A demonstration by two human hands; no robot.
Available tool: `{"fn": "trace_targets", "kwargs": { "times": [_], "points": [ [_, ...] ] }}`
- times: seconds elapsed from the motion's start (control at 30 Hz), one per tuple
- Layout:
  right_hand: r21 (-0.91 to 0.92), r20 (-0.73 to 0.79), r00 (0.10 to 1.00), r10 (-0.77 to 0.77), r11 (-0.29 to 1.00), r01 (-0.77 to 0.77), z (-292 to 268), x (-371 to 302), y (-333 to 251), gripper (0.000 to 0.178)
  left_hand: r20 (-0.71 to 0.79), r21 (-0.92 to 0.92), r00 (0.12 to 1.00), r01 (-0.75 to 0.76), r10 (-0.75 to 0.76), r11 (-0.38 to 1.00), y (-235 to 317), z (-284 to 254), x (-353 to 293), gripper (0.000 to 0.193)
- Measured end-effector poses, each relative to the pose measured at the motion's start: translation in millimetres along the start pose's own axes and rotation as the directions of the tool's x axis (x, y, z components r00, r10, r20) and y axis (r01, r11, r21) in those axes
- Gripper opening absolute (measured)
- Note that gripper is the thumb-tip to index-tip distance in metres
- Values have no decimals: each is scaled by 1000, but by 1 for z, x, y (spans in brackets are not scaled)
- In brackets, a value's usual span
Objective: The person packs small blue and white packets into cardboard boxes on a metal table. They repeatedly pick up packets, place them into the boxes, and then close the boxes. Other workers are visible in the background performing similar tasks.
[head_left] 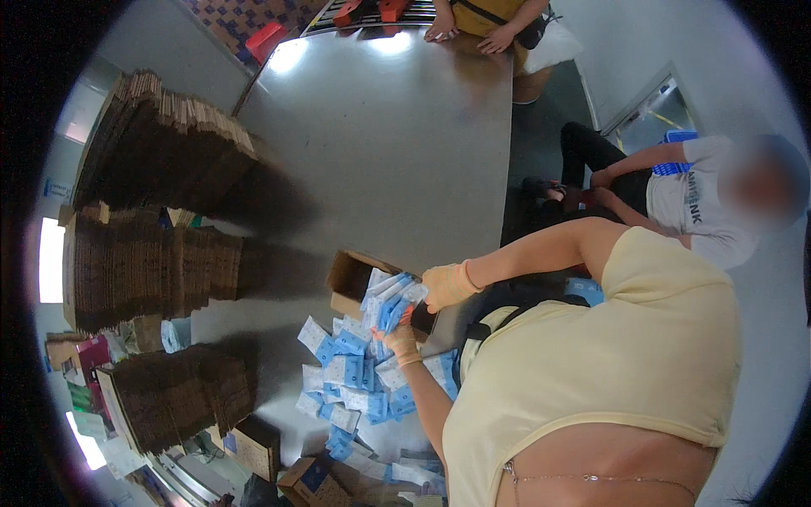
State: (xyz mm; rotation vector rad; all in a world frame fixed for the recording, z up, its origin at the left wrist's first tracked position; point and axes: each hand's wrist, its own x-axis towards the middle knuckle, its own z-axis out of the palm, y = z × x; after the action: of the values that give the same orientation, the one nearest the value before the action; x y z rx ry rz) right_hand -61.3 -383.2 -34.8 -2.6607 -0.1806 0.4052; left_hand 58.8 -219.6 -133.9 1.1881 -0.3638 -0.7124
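Note:
Both my hands wear pale orange-cream gloves and meet at an open cardboard box (345,275) on the metal table. My left hand (400,340) is closed round a bunch of flat blue-and-white packets (390,311), its orange fingertips showing against them. Closed at the other end of this bunch, my right hand (451,286) grips a whitish packet (415,292); its fingertips are partly hidden. The bunch is tilted over the box opening. Beside and below the box, a loose heap of similar packets (345,370) spreads over the table.
Tall stacks of flattened cardboard (152,266) line the table's left side. Smaller boxes (314,482) stand at the bottom. One person rests their hands (497,39) on the far table edge (363,32). Another person in a white shirt (705,198) sits at the right.

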Motion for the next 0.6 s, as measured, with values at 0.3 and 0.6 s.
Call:
{"fn": "trace_targets", "kwargs": {
  "times": [0.3, 0.6],
  "points": [
    [-204, -16, 993, -118, 972, 112, 24, -1, 2, 15, 202, 972, 934, -229, 293, 59, 39, 25, -13, 48],
    [149, -22, 974, 227, 964, -221, 30, -9, -9, 19, 411, 889, 898, -432, -156, -151, 110, 43, 16, 60]
  ]
}}
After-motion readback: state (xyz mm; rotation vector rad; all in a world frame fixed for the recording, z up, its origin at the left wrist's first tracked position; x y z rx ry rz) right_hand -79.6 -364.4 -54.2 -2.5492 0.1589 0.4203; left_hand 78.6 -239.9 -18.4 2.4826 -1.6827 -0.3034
